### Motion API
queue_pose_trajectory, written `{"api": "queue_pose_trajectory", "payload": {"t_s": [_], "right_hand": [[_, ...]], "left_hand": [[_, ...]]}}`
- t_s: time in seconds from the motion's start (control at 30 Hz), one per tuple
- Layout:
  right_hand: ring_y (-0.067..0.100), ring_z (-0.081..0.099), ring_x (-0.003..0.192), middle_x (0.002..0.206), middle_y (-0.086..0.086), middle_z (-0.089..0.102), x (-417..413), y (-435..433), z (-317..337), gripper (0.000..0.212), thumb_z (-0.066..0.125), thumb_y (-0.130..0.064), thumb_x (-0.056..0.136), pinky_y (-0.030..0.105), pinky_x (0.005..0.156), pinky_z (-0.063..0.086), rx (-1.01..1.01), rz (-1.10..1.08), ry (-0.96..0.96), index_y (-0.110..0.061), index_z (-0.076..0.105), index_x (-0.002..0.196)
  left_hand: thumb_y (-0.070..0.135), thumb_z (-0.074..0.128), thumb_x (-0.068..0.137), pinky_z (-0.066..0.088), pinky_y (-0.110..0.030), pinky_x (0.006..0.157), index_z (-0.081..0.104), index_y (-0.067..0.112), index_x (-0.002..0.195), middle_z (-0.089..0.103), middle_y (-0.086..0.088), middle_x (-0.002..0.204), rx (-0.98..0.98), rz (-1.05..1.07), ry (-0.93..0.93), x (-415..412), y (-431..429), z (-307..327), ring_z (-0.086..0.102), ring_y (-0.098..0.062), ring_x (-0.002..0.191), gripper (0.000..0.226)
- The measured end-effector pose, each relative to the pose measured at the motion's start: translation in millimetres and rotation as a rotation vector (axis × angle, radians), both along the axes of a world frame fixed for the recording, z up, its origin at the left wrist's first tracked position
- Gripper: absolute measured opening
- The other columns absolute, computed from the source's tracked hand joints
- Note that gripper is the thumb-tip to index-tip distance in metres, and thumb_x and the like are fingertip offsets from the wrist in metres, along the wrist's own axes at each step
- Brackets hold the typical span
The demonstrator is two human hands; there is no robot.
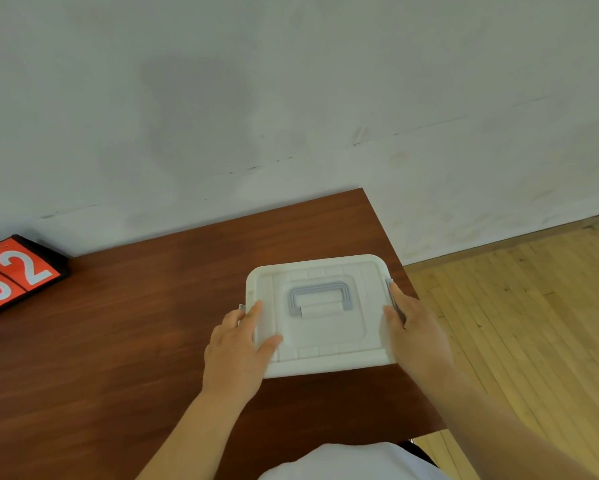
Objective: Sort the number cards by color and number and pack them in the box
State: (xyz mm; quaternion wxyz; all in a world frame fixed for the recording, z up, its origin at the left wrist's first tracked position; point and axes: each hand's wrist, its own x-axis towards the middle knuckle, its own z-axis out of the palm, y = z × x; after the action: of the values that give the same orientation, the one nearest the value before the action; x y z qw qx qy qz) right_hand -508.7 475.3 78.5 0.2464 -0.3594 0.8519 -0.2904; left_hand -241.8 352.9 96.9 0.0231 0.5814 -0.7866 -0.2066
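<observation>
Plainly closed, the box (320, 336) sat on the surface (135, 341), left hand (235, 351) gripping its 9 o'clock side, right hand (417, 336) its 3 o'clock side, fingers (253, 311) curled over both edges.

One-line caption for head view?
Left hand and right hand hold the closed white storage box by its sides on the table, red number cards far left.

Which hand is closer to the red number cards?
Left. The left hand grips the white box at its left edge, the side toward the red number cards; the right hand grips its right edge, farther away.
</observation>
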Motion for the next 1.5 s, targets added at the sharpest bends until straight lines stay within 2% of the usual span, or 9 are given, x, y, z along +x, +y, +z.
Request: {"api": "queue_pose_trajectory", "payload": {"t_s": [0.07, 0.13, 0.37, 0.47, 0.67, 1.07, 1.17, 1.4, 1.5], "right_hand": [[0.023, 0.043, 0.137, 0.153, -0.001, 0.041, 3, -5, 3, 0.055, 0.040, -0.042, 0.104, 0.045, 0.111, 0.045, 0.115, 0.029, 0.188, -0.041, 0.025, 0.156], [0.031, 0.017, 0.152, 0.166, 0.003, 0.014, 13, -14, 13, 0.058, 0.039, -0.052, 0.101, 0.053, 0.121, 0.026, 0.172, 0.119, 0.348, -0.041, 0.021, 0.155], [0.043, -0.024, 0.151, 0.167, 0.004, -0.022, 58, -56, 13, 0.081, 0.023, -0.082, 0.089, 0.062, 0.122, -0.007, 0.258, 0.559, 0.456, -0.051, -0.013, 0.154], [0.044, -0.036, 0.145, 0.163, 0.005, -0.034, 56, -58, 10, 0.081, 0.018, -0.085, 0.087, 0.065, 0.119, -0.013, 0.321, 0.643, 0.460, -0.053, -0.018, 0.152], [0.044, -0.037, 0.144, 0.161, 0.004, -0.037, 56, -62, 12, 0.079, 0.021, -0.084, 0.088, 0.066, 0.118, -0.014, 0.393, 0.677, 0.478, -0.056, -0.018, 0.150], [0.045, -0.034, 0.146, 0.162, 0.006, -0.035, 56, -63, 10, 0.080, 0.025, -0.083, 0.087, 0.066, 0.118, -0.012, 0.396, 0.675, 0.496, -0.056, -0.017, 0.150], [0.046, -0.033, 0.146, 0.162, 0.006, -0.035, 56, -64, 10, 0.081, 0.026, -0.083, 0.087, 0.067, 0.118, -0.011, 0.400, 0.678, 0.494, -0.055, -0.016, 0.151], [0.046, -0.030, 0.147, 0.163, 0.005, -0.031, 56, -65, 12, 0.079, 0.023, -0.084, 0.087, 0.066, 0.118, -0.011, 0.393, 0.674, 0.494, -0.055, -0.012, 0.151], [0.047, -0.023, 0.149, 0.165, 0.003, -0.022, 54, -67, 17, 0.078, 0.026, -0.085, 0.085, 0.066, 0.120, -0.006, 0.410, 0.680, 0.462, -0.055, -0.002, 0.151]], "left_hand": [[0.053, 0.053, 0.099, 0.039, -0.045, 0.114, 0.028, 0.043, 0.156, 0.032, 0.009, 0.156, 0.060, 0.019, 0.085, 3, -3, 1, 0.032, -0.018, 0.141, 0.063], [0.044, 0.056, 0.100, 0.037, -0.044, 0.116, 0.033, 0.047, 0.153, 0.033, 0.011, 0.155, 0.124, 0.059, 0.215, 8, -6, 1, 0.030, -0.017, 0.142, 0.058], [0.042, 0.082, 0.082, 0.042, -0.052, 0.112, 0.012, 0.044, 0.160, 0.033, 0.004, 0.161, 0.594, 0.492, 0.677, 12, -21, -4, 0.044, -0.025, 0.140, 0.105], [0.038, 0.083, 0.080, 0.049, -0.049, 0.107, 0.019, 0.040, 0.159, 0.048, 0.005, 0.152, 0.509, 0.500, 0.717, 12, -15, -9, 0.053, -0.019, 0.132, 0.102], [0.037, 0.064, 0.097, 0.044, -0.023, 0.097, 0.033, 0.036, 0.156, 0.049, 0.017, 0.147, 0.219, 0.393, 0.544, 2, 5, -13, 0.045, 0.002, 0.124, 0.066], [0.035, 0.050, 0.104, 0.046, -0.035, 0.112, 0.035, 0.034, 0.157, 0.048, 0.015, 0.152, 0.123, 0.315, 0.451, 0, 6, -15, 0.047, -0.007, 0.138, 0.054], [0.031, 0.050, 0.105, 0.036, -0.030, 0.118, 0.036, 0.031, 0.157, 0.043, 0.013, 0.157, 0.070, 0.281, 0.393, -1, 7, -15, 0.040, -0.008, 0.144, 0.053], [0.027, 0.052, 0.104, 0.034, -0.016, 0.100, 0.043, 0.027, 0.151, 0.047, 0.014, 0.150, 0.036, 0.202, 0.309, -1, 2, -8, 0.045, -0.004, 0.133, 0.048], [0.038, 0.058, 0.099, 0.043, -0.024, 0.098, 0.043, 0.029, 0.145, 0.050, 0.012, 0.139, 0.025, 0.136, 0.209, 1, 1, -2, 0.047, -0.002, 0.119, 0.049]]}}
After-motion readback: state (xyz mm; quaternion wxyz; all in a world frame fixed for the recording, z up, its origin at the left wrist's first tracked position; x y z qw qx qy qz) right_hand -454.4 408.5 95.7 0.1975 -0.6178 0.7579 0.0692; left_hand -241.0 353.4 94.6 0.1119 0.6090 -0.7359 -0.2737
